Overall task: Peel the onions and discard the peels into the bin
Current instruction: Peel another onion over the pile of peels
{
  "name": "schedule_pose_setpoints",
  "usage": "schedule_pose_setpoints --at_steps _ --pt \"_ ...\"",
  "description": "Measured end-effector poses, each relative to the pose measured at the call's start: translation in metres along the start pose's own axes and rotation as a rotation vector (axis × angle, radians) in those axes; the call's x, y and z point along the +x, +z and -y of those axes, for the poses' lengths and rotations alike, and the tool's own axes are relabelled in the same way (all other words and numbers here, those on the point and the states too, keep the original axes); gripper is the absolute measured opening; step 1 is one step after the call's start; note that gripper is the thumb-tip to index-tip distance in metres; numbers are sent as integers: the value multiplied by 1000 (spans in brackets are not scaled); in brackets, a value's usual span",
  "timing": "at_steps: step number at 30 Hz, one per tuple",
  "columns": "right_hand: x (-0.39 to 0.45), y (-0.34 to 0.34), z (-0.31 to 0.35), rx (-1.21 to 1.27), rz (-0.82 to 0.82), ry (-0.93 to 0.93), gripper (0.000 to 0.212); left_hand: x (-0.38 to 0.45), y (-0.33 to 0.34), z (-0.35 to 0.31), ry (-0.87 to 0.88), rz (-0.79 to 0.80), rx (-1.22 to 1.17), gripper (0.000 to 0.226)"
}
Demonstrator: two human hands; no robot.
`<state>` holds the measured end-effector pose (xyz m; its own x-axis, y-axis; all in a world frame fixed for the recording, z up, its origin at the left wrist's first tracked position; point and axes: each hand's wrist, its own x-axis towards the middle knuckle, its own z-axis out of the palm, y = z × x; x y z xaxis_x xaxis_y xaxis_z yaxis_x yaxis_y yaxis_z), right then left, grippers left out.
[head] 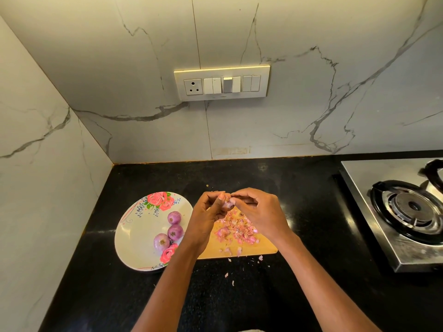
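Above a wooden cutting board (266, 245) on a black kitchen counter (239, 295), a person's two hands meet around a small onion (227, 204). The left hand (206, 216) curls its fingers (215, 195) about the onion from one side, while the right hand (261, 212) pinches at its top with thumb and fingertips (236, 194); the hands hide most of the bulb. Directly beneath the fingers, pink onion peels (236, 230) lie heaped on the board, with a few scraps (229, 275) scattered on the counter nearer the person. Just beside the left hand's wrist, a floral plate (134, 238) holds three purple onions (171, 230), its rim close to the board's edge. Well apart from the right hand's fingers, a steel gas stove (405, 212) stands at the counter's far side. Beyond the fingertips, a switch panel (221, 83) is set in the marble-patterned wall (311, 104).
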<state>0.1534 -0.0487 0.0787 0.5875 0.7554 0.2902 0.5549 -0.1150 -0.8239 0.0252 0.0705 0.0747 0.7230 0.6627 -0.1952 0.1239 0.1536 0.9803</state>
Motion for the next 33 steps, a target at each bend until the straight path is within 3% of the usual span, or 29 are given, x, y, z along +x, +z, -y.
schedule_pose_setpoints --at_steps 4,14,21,33 --pt "-3 2 3 -22 -31 -43 17 1 1 0 14 -24 20 31" --pt "-5 2 3 14 -48 16 11 -2 -2 4 -6 16 -6 29" --pt "-5 2 8 163 11 57 22 -2 -1 -1 2 -7 -46 32" --pt "-9 16 8 -27 -152 11 6 -3 7 0 47 -37 -16 27"
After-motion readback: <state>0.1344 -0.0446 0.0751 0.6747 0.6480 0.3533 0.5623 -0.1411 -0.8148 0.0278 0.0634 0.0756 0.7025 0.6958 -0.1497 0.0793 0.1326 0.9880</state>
